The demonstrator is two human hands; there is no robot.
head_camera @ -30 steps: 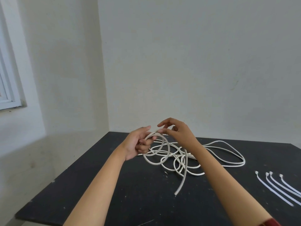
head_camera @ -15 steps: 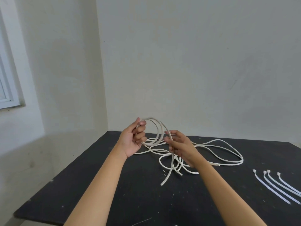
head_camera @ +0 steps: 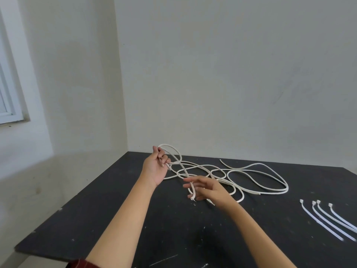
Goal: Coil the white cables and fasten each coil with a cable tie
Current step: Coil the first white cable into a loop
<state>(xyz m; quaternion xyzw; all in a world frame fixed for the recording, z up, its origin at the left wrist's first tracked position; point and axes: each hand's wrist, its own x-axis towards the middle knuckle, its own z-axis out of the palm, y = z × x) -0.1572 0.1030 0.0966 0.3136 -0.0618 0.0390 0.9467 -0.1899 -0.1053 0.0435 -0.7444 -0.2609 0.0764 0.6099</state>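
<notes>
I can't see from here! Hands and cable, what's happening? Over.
Left hand grips a cable loop, raised. Right hand open by the loose end. No coil tied; cable ties untouched. Nothing blocking.

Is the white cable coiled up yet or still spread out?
Mostly spread: the left hand holds one loop of the white cable; the rest sprawls across the table.

Soft daylight from the window (head_camera: 7, 89) at left, mild wide-angle bending at edges

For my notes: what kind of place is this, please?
Probably a plain indoor room with a makeshift work table: bare white walls, a window frame at left, and a scuffed black table.
</notes>
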